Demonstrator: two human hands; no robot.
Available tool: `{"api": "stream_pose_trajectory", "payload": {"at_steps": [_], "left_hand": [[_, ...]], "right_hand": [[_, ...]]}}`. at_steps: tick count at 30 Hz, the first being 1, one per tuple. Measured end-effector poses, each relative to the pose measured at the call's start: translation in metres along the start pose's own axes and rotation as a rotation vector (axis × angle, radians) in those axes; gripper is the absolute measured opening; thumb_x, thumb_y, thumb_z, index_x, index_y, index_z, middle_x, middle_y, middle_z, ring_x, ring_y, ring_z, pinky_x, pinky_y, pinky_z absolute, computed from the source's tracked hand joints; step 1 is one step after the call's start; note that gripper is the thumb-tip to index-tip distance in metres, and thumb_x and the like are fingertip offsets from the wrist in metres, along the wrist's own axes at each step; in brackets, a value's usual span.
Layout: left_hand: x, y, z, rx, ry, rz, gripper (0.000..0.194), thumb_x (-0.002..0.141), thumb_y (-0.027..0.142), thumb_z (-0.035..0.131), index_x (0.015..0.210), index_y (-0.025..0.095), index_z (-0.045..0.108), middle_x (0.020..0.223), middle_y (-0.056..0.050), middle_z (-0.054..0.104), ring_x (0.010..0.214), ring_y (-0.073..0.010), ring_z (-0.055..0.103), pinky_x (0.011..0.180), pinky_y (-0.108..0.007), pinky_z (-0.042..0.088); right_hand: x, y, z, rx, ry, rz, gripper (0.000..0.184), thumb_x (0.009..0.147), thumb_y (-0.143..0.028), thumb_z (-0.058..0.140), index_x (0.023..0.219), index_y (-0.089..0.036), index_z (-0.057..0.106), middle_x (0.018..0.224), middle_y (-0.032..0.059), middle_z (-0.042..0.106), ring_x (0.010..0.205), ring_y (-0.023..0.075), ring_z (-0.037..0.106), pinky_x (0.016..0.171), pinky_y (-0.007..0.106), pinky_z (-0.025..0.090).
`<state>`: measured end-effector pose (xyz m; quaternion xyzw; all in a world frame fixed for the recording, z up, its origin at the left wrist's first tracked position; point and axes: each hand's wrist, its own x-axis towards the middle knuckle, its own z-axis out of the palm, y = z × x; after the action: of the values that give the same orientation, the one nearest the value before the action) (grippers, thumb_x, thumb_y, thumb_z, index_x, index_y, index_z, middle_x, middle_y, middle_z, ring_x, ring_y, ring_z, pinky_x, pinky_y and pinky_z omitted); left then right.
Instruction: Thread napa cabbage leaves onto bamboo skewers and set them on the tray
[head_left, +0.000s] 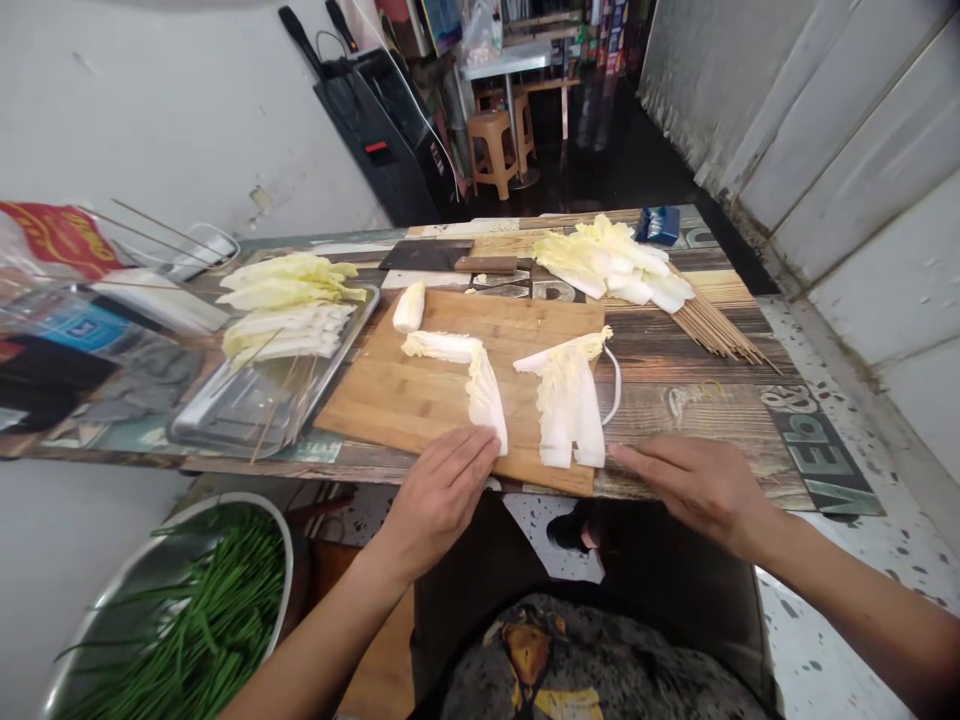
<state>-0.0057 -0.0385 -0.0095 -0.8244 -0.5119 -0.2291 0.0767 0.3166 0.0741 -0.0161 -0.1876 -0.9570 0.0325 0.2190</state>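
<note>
On the wooden cutting board (367, 390) lie cut strips of napa cabbage. My left hand (450, 480) has its fingers closed together on the lower end of a cabbage strip (486, 385) near the board's front edge. Another strip lies crosswise at its top. Several cabbage strips (566, 400) are side by side at the board's right. My right hand (694, 480) is beside their lower ends, its index finger stretched out towards them and no object visible in it. A short, thick cabbage piece (409, 307) sits at the board's back left corner.
Behind the board lies a cleaver (450, 257). Cabbage leaves (611, 262) rest by bamboo skewers (724, 325) at the back right, near a blue box (658, 225). A metal tray (202, 425) holds skewered cabbage. Below left, a metal bowl (281, 540) holds green chives (210, 610).
</note>
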Motion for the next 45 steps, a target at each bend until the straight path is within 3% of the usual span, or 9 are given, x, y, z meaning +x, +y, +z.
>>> {"api": "stream_pose_trajectory", "payload": {"at_steps": [9,14,21,25,30,32,36,40,45], "left_hand": [[0.016,0.001,-0.006,0.053,-0.077,-0.028,0.039,0.096,0.025,0.051,0.135,0.022,0.049,0.112,-0.011,0.067,0.104,-0.0249,0.064,0.091,-0.041,0.056],[0.026,-0.003,-0.014,0.171,-0.176,0.051,0.035,0.093,0.012,0.043,0.125,0.017,0.056,0.109,-0.013,0.067,0.099,-0.0252,0.063,0.087,-0.039,0.055],[0.032,-0.015,-0.029,0.039,-0.307,0.066,0.052,0.083,0.01,0.049,0.134,0.016,0.05,0.142,-0.014,0.054,0.135,-0.0274,0.047,0.112,-0.05,0.041],[0.02,-0.021,-0.027,-0.033,-0.239,0.175,0.041,0.091,0.012,0.048,0.131,0.02,0.053,0.135,-0.011,0.062,0.128,-0.0204,0.056,0.107,-0.04,0.048],[0.008,-0.029,-0.026,-0.146,-0.009,0.235,0.037,0.094,0.011,0.049,0.128,0.022,0.058,0.121,-0.009,0.071,0.119,-0.0179,0.063,0.102,-0.034,0.051],[0.016,-0.024,-0.031,-0.194,0.152,0.086,0.035,0.093,0.01,0.05,0.123,0.023,0.063,0.115,-0.008,0.073,0.112,-0.0179,0.066,0.101,-0.034,0.051],[0.049,0.002,-0.046,-0.517,0.532,-0.523,0.024,0.09,0.024,0.061,0.113,0.021,0.069,0.099,-0.004,0.075,0.092,-0.0165,0.069,0.089,-0.028,0.052],[0.07,0.029,-0.057,-1.236,0.466,-0.875,0.032,0.075,0.038,0.079,0.101,0.021,0.072,0.076,0.001,0.071,0.066,-0.0105,0.062,0.064,-0.02,0.05],[0.07,0.049,-0.058,-1.515,0.396,-1.064,0.035,0.058,0.037,0.09,0.08,0.015,0.075,0.067,0.0,0.068,0.063,-0.0077,0.058,0.061,-0.016,0.046]], "right_hand": [[-0.002,-0.001,-0.01,-0.046,0.038,0.047,0.042,0.093,-0.008,0.045,0.129,-0.026,0.057,0.097,0.0028,0.071,0.074,0.0149,0.065,0.06,0.027,0.046],[0.012,-0.015,-0.03,0.065,0.261,0.166,0.038,0.092,-0.009,0.052,0.125,-0.025,0.063,0.09,0.0029,0.072,0.071,0.0141,0.067,0.06,0.025,0.05],[0.03,-0.033,-0.055,0.297,0.418,0.391,0.023,0.091,-0.017,0.058,0.108,-0.026,0.071,0.089,0.0018,0.075,0.076,0.0159,0.07,0.067,0.026,0.056],[0.032,-0.038,-0.058,0.512,0.393,0.579,0.019,0.092,-0.028,0.057,0.1,-0.021,0.072,0.07,0.0005,0.07,0.059,0.0137,0.064,0.051,0.023,0.051],[0.045,-0.036,-0.059,0.564,0.377,0.619,0.035,0.089,-0.033,0.058,0.119,-0.018,0.068,0.066,-0.0009,0.065,0.052,0.0119,0.057,0.046,0.022,0.046],[0.056,-0.033,-0.061,0.53,0.402,0.626,0.033,0.089,-0.035,0.058,0.116,-0.021,0.071,0.076,0.0019,0.071,0.063,0.0154,0.064,0.054,0.025,0.052],[0.071,-0.037,-0.07,0.486,0.427,0.568,0.027,0.091,-0.038,0.056,0.105,-0.025,0.076,0.096,0.0053,0.076,0.085,0.0222,0.071,0.071,0.032,0.058],[0.064,-0.051,-0.082,0.426,0.321,0.458,0.025,0.092,-0.031,0.057,0.111,-0.026,0.073,0.1,0.0038,0.076,0.082,0.0194,0.073,0.069,0.027,0.059],[0.046,-0.056,-0.086,0.406,0.201,0.333,0.027,0.095,-0.026,0.053,0.115,-0.028,0.07,0.105,-0.0001,0.076,0.084,0.0158,0.073,0.072,0.021,0.057]]}}
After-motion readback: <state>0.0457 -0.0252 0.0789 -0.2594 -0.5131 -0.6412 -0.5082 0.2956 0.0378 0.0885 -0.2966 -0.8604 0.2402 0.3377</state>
